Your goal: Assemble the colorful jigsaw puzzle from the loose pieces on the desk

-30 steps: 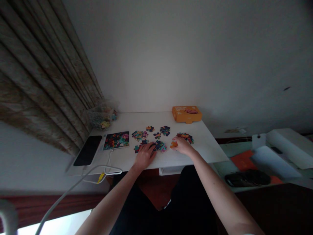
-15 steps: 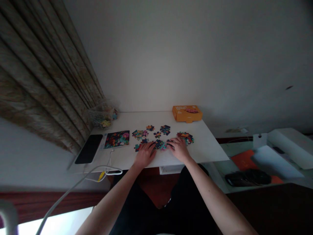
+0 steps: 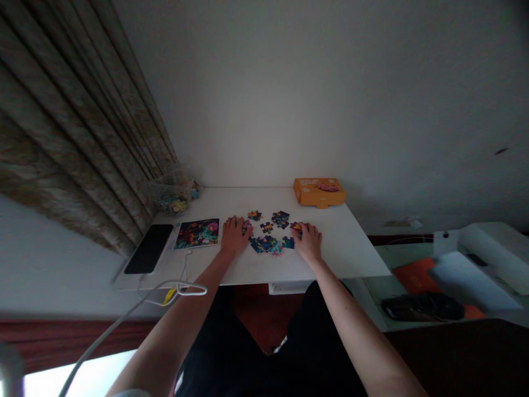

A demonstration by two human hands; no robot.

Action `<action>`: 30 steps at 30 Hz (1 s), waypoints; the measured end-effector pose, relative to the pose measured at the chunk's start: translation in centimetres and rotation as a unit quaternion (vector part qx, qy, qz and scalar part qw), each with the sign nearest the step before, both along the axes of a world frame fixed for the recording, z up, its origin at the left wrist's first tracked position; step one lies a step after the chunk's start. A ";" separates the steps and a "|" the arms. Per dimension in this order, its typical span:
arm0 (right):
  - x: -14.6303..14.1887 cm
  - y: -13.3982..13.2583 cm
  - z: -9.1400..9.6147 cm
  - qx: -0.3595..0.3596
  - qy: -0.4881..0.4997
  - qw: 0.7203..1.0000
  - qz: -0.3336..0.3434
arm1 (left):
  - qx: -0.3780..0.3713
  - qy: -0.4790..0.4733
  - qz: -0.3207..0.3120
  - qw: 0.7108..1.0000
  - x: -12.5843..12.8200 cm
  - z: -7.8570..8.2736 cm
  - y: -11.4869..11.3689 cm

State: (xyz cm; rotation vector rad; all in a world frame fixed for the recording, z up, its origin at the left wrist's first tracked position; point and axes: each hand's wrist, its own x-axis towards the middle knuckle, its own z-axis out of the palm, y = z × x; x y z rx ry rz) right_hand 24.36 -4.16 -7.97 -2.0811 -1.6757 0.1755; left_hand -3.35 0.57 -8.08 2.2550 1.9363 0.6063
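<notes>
Spread over the left cluster of jigsaw pieces (image 3: 247, 226), my left hand (image 3: 235, 237) is open with its fingers on the table and pieces. My right hand (image 3: 307, 242) lies open over the right cluster of jigsaw pieces (image 3: 295, 226), covering most of it. Between the hands sits a group of colourful puzzle pieces (image 3: 266, 244), with a dark blue piece (image 3: 288, 242) at its right end. Farther back are a single piece (image 3: 266, 227), a small orange-marked group (image 3: 255, 215) and a dark striped group (image 3: 280, 219).
A picture card (image 3: 197, 234) and a black phone (image 3: 149, 249) lie left on the white table (image 3: 256, 270). White cables (image 3: 185, 286) cross its front left edge. An orange box (image 3: 319, 192) stands at the back right, a clear plastic container (image 3: 173, 194) at the back left.
My hands have moved apart, away from the middle group: the left to the left cluster, the right onto the right cluster. The pieces near the front centre are now uncovered.
</notes>
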 end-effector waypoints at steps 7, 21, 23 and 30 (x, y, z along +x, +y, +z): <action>-3.6 1.5 0.3 0.060 0.108 0.976 0.176 | 0.040 -0.072 -0.148 0.985 1.0 -0.6 -0.2; -5.4 1.1 -0.8 0.067 0.083 0.970 0.221 | 0.017 -0.025 -0.200 0.979 2.1 -0.9 -4.1; -4.6 3.4 -0.8 0.071 0.091 0.975 0.192 | 0.033 0.001 -0.184 0.982 2.2 -0.7 -4.6; -5.1 11.0 0.6 -0.032 0.101 0.986 0.129 | 0.033 0.033 -0.177 0.983 2.9 0.0 -4.8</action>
